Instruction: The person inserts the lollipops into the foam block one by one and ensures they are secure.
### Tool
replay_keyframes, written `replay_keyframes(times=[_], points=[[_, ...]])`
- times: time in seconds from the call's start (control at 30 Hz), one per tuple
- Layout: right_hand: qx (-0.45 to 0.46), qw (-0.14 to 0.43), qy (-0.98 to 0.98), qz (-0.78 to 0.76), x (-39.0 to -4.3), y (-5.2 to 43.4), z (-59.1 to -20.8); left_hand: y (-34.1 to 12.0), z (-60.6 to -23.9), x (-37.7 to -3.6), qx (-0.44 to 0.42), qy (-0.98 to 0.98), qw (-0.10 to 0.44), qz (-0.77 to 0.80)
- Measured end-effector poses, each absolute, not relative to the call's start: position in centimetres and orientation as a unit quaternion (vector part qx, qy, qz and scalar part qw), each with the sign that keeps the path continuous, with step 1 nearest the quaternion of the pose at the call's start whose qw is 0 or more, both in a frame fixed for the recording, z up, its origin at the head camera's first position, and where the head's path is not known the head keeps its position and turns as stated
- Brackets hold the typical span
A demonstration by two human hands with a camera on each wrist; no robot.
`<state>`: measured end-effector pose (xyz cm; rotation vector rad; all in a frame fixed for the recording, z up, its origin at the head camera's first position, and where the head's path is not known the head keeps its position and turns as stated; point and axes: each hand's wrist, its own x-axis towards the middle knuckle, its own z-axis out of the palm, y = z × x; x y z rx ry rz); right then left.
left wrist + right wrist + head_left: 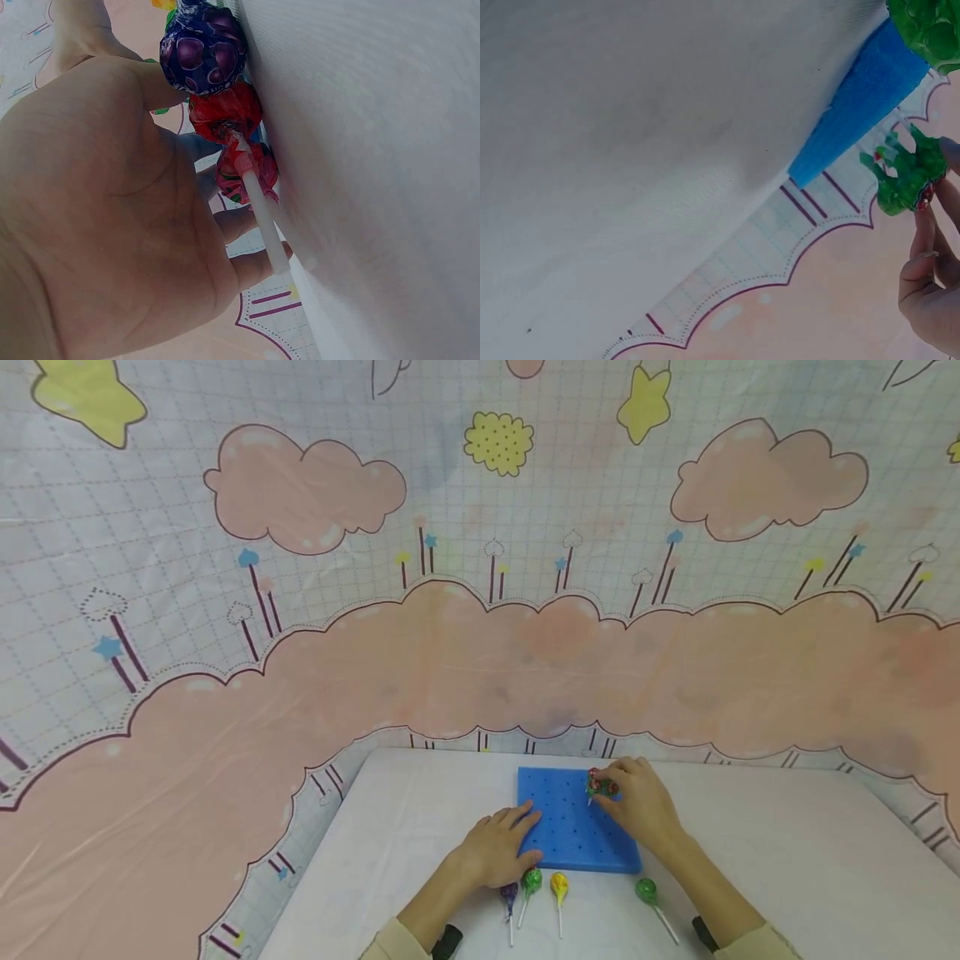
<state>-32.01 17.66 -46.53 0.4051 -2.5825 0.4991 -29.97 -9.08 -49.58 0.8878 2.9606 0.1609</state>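
Foam forms the square blue block [573,827] with rows of small holes, lying flat on the white surface [750,852]. The right hand [637,802] is over the block's far right corner, fingers curled, pinching a lollipop in a green and red wrapper [600,786] above the holes; the right wrist view shows the crinkled green wrapper [907,174] at the fingertips [922,240]. The left hand [498,847] rests with straight fingers on the block's near left edge and grips nothing. Just near of the block, four wrapped lollipops lie on the surface: a purple lollipop [509,893] beside the left hand, a green lollipop [532,882], a yellow lollipop [559,885], and, further right, another green lollipop [647,890].
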Motion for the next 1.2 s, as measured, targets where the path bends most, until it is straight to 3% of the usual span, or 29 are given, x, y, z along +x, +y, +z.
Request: replay_keyframes(times=[0.5,0.77,0.93,1.2], points=[[0.167,0.251,-0.934,0.191,-30.7,17.7,-45.8,-8.9,-48.6,-29.6,0.287,0.955,0.039,0.057],[0.189,0.226,-0.933,0.205,-28.7,18.5,-44.6,-8.9,-47.8,-29.2,0.280,0.958,0.039,0.052],[0.187,0.178,-0.946,0.199,-27.3,18.9,-43.7,-8.9,-47.8,-29.2,0.279,0.958,0.043,0.057],[0.159,0.035,-0.962,0.219,-25.1,19.3,-42.7,-8.9,-47.8,-29.1,0.279,0.958,0.045,0.056]])
